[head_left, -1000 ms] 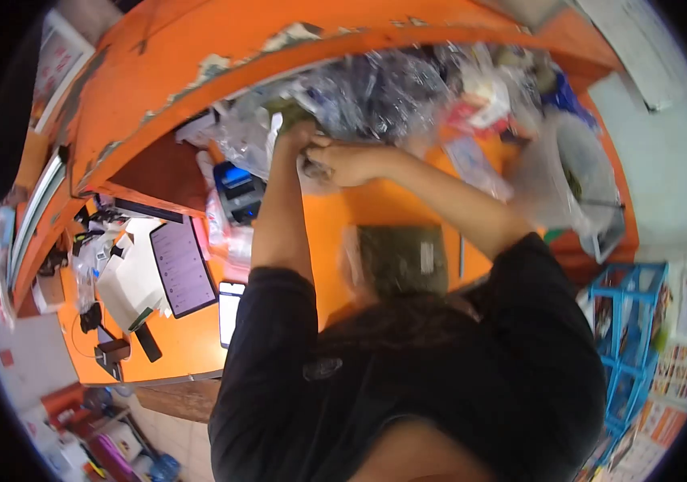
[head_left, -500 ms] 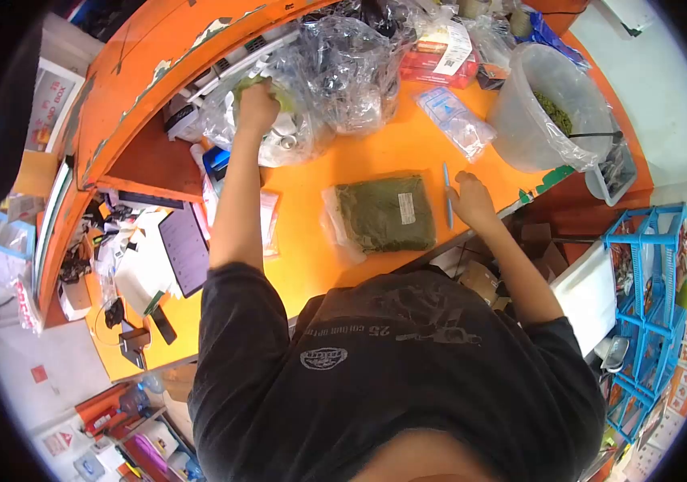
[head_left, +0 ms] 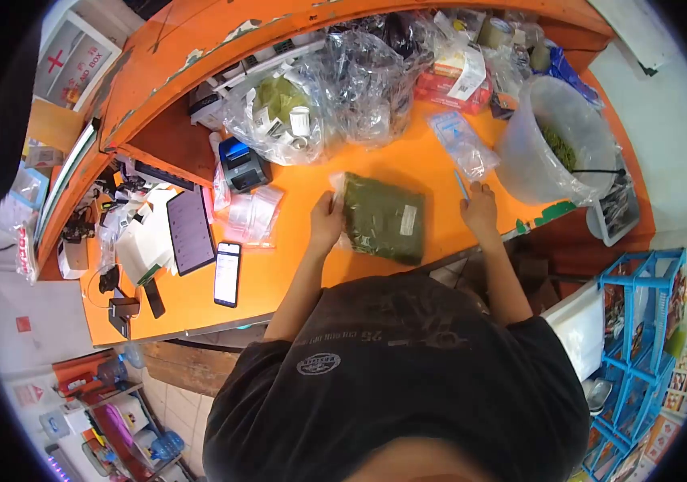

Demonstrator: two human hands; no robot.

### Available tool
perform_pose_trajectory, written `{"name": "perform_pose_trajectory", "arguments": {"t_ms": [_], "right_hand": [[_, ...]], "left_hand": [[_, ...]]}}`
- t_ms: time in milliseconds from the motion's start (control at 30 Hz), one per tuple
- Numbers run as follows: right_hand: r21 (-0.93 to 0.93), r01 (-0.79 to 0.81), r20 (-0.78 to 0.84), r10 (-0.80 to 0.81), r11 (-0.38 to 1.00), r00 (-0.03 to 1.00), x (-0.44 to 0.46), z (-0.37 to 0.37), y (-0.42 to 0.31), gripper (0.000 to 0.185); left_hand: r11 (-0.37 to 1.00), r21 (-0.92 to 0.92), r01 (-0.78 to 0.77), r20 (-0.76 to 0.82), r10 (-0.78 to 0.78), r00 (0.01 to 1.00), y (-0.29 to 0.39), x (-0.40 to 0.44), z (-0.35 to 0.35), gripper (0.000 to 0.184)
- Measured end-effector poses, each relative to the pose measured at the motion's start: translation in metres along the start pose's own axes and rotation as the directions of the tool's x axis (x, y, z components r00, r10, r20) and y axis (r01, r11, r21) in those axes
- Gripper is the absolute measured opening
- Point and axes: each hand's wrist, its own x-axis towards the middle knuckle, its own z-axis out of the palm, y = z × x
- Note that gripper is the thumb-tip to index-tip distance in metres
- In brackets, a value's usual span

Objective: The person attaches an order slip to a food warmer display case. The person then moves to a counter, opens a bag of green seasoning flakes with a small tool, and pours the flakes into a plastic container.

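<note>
A dark green packet in clear plastic [head_left: 384, 218], with a white label on its face, lies flat on the orange desk. My left hand [head_left: 327, 221] is at its left edge, fingers closed on the clear wrapping. To the right of the packet, my right hand [head_left: 480, 210] has curled fingers around the lower part of a slim blue pen [head_left: 461, 185]. The pen's top end shows above the fingers; the rest is hidden. Beyond my right hand lies a clear plastic bag with blue print [head_left: 460, 140].
A translucent bucket with green stuff inside [head_left: 532, 153] stands at right. Plastic bags [head_left: 368, 88] crowd the back. A tablet [head_left: 191, 229], a lit phone [head_left: 227, 273] and a blue-black device [head_left: 243, 165] are at left. Blue racks [head_left: 637, 345] stand lower right.
My left hand has come back from the bag of white rolls to the packet's left edge. My right hand has moved onto the pen, which now tilts more.
</note>
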Motion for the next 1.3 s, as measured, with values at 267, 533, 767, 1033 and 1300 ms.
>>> {"name": "perform_pose_trajectory", "arguments": {"t_ms": [267, 533, 767, 1033, 1300], "right_hand": [[0.805, 0.309, -0.004, -0.517, 0.506, 0.856, 0.011, -0.066, -0.102, 0.035], [0.910, -0.013, 0.156, -0.314, 0.414, 0.936, 0.012, -0.049, -0.113, 0.015], [0.974, -0.049, 0.096, -0.207, 0.221, 0.974, 0.013, -0.070, -0.131, 0.019], [0.474, 0.545, -0.522, -0.278, 0.691, 0.806, -0.010, -0.084, -0.133, 0.009], [0.646, 0.418, -0.371, -0.216, 0.638, 0.903, -0.003, -0.124, -0.155, 0.008]], "left_hand": [[0.624, 0.242, -0.743, 0.443, 0.610, 0.657, 0.152, -0.004, 0.014, 0.017], [0.734, 0.403, -0.547, 0.362, 0.421, 0.832, 0.080, 0.023, -0.054, 0.028], [0.874, -0.363, -0.323, 0.003, 0.348, 0.937, 0.097, 0.003, -0.032, 0.015], [0.932, 0.001, -0.364, -0.264, 0.351, 0.898, 0.075, -0.008, 0.000, 0.014], [0.853, -0.336, -0.399, -0.247, 0.329, 0.911, 0.141, -0.015, -0.015, 0.020]]}}
